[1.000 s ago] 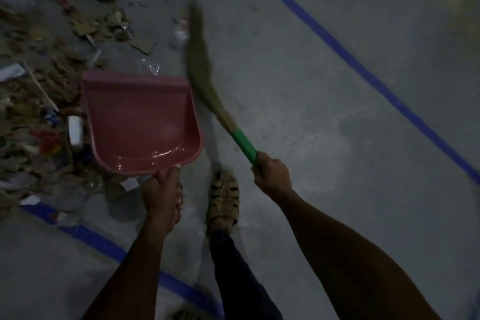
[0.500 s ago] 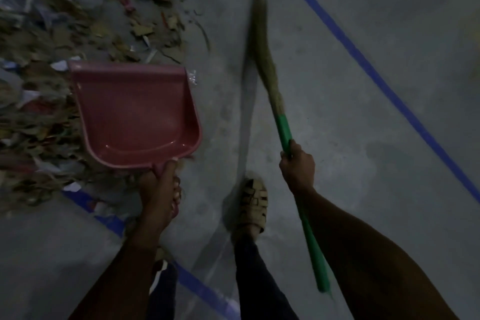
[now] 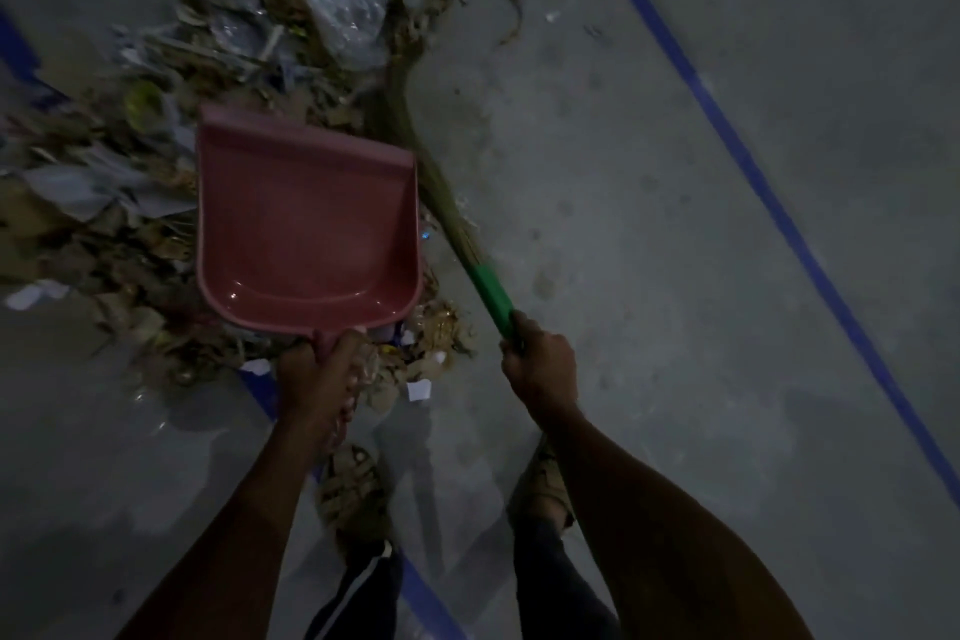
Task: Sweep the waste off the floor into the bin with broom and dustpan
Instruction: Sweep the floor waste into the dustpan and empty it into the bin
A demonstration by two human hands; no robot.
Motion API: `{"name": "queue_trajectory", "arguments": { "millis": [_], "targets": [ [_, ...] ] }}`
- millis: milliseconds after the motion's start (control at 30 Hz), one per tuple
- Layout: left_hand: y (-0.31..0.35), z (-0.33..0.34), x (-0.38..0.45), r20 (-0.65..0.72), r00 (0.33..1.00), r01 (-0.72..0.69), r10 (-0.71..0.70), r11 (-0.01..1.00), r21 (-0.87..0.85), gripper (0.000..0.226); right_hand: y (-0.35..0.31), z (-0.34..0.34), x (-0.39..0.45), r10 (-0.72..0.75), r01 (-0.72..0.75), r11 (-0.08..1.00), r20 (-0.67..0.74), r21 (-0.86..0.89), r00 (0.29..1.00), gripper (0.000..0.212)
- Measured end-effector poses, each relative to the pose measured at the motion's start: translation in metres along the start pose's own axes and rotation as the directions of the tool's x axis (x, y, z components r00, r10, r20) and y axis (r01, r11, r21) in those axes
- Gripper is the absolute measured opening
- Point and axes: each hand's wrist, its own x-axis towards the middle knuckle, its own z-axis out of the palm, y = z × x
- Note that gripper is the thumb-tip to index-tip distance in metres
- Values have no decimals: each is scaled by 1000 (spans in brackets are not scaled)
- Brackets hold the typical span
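The task looks barely begun: the left hand (image 3: 324, 372) grips an empty pink plastic dustpan (image 3: 306, 229) over the heap of leaf and paper waste (image 3: 109, 203) on the grey concrete floor (image 3: 649, 172), the right hand (image 3: 540, 364) clasps the green-handled straw broom (image 3: 452, 218), and no bin is visible.

Blue floor line (image 3: 769, 203) runs diagonally; sandals (image 3: 356, 494) (tan, strappy) below; dark trousers (image 3: 540, 582).

Dim-lit grey concrete floor (image 3: 649, 172) w/ blue tape lines (image 3: 748, 161) across it.
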Motion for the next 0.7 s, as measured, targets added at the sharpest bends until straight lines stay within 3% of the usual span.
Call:
{"name": "queue_trajectory", "arguments": {
  "millis": [133,267,433,700],
  "targets": [
    [9,3,-1,-5,1000,-2,1,1000,-29,40,14,-25,3,14,-16,1000,-185,-13,983,61],
    [20,34,-3,-3,999,-39,39,999,-3,35,50,-60,28,112,-125,992,-266,-32,957,68],
    [30,100,6,-24,999,-27,26,999,-42,28,100,-89,86,216,-233,972,-310,-16,926,51],
    [35,260,1,3,998,58,-58,995,-80,31,178,-131,198,409,-394,912,-328,114,852,35]
  ]
}}
